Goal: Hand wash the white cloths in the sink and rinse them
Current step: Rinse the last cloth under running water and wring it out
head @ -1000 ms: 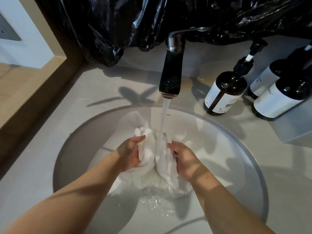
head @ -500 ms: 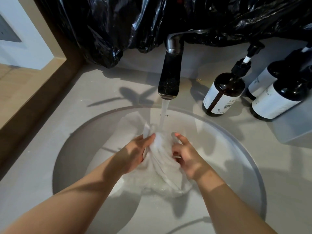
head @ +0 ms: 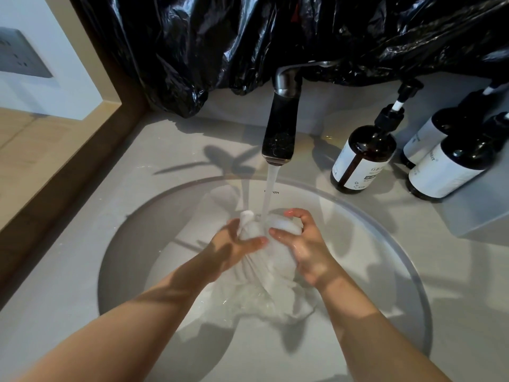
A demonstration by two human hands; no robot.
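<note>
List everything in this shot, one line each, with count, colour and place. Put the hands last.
white cloth: one wet bundle, white, in the sink under the water stream
sink: one, white, round, set into the counter
faucet: one, dark, behind the sink, running
pump bottles: three, dark with white labels, on the counter at right
black plastic sheeting: one, black, along the back
counter: one, grey
wall socket: one, grey, upper left
left hand: gripping the cloth
right hand: gripping the cloth

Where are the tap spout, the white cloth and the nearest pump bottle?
tap spout (head: 279, 133), head view, dark front face.
white cloth (head: 275, 260), head view, bunched middle between hands.
pump bottle (head: 363, 158), head view, bottle body.
</note>
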